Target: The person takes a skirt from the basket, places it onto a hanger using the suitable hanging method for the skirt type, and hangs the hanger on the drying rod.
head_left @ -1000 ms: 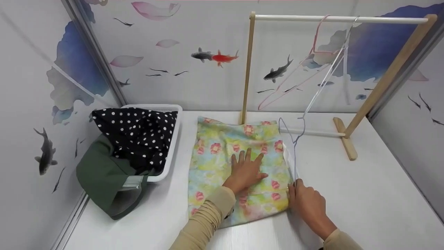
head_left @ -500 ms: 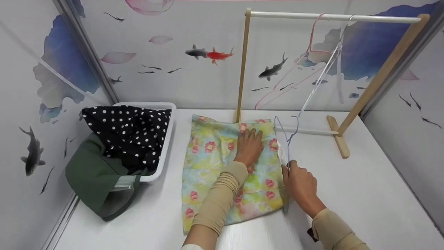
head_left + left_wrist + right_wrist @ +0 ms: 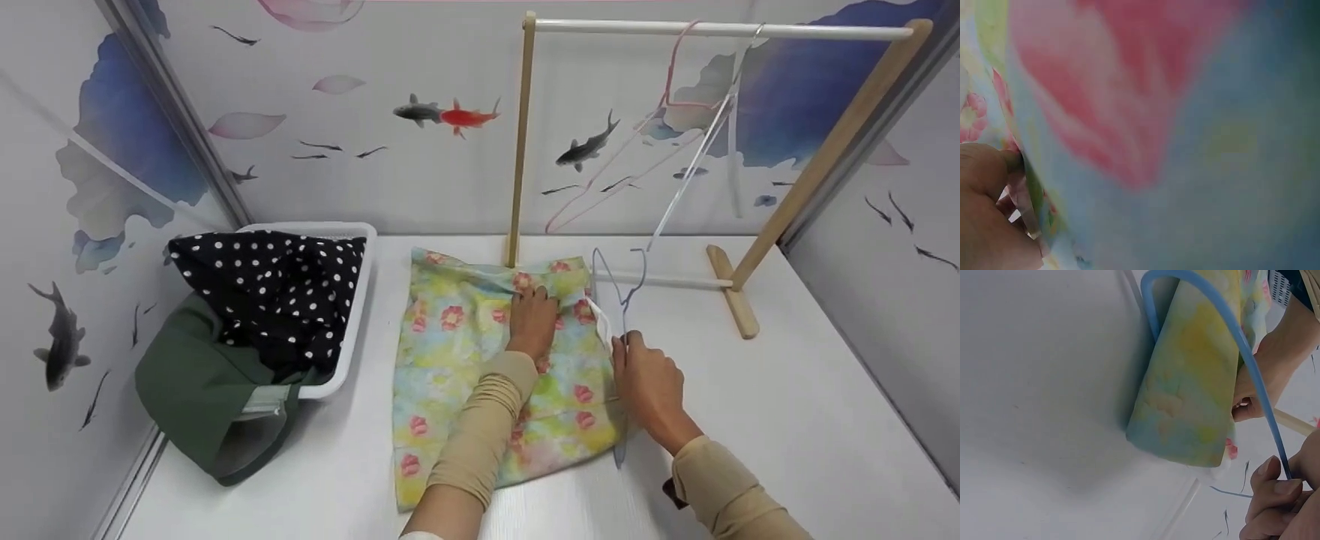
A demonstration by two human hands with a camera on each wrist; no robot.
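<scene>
A floral cloth piece (image 3: 450, 382) in yellow, blue and pink lies on the white table, with a white strip at its right edge. My left hand (image 3: 533, 322) is on its upper part; the fingers are curled, and in the left wrist view the thumb and fingers pinch the cloth. A blue hanger (image 3: 624, 300) stands on edge along the cloth's right side, hook away from me. My right hand (image 3: 651, 384) grips its bar. In the right wrist view, one end of the hanger (image 3: 1247, 354) bends around the cloth's edge and passes behind it.
A white basket (image 3: 352, 330) at the left holds black polka-dot fabric (image 3: 300, 292) and a dark green cloth (image 3: 187, 382) hanging over its rim. Behind stands a wooden rack (image 3: 832, 142) with a pink hanger (image 3: 670, 67) and a white hanger (image 3: 690, 176).
My left hand has slid up the cloth, and its spread fingers have curled in. The right hand, holding the hanger, has moved slightly away from me along the cloth's right edge.
</scene>
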